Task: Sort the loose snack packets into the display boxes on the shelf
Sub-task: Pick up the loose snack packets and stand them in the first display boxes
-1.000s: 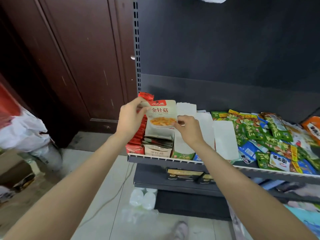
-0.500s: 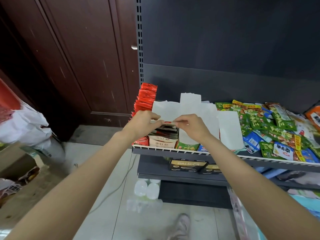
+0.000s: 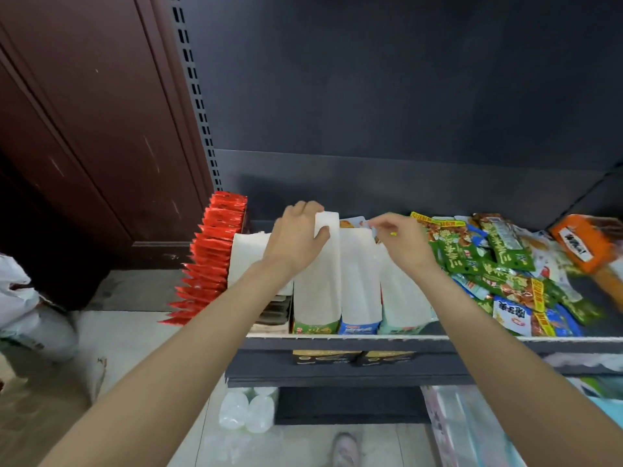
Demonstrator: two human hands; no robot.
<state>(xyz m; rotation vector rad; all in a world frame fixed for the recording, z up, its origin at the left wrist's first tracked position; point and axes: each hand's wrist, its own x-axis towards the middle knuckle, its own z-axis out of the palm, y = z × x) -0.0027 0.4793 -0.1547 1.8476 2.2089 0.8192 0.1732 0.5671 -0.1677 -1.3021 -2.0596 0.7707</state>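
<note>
Several white-lidded display boxes (image 3: 359, 281) stand side by side at the shelf's front left. My left hand (image 3: 296, 237) grips the raised white flap (image 3: 328, 219) of the green-fronted box (image 3: 315, 326), thumb in front and fingers behind. My right hand (image 3: 401, 241), fingers curled, pinches at the printed back flap (image 3: 354, 223) of the blue-fronted box (image 3: 357, 328). A row of red packets (image 3: 212, 257) stands upright at the far left. Loose green, blue and white snack packets (image 3: 488, 264) lie heaped on the shelf's right half.
An orange packet (image 3: 580, 244) lies at the far right. The dark shelf (image 3: 573, 342) has a back panel and a lower tier with black boxes (image 3: 323, 357). A brown door (image 3: 84, 129) and a white bag (image 3: 17, 298) are to the left. Plastic bottles (image 3: 246, 412) stand on the floor.
Both hands left the leftmost box's front and moved up and back to the flaps of the middle boxes. The view has shifted closer to the shelf.
</note>
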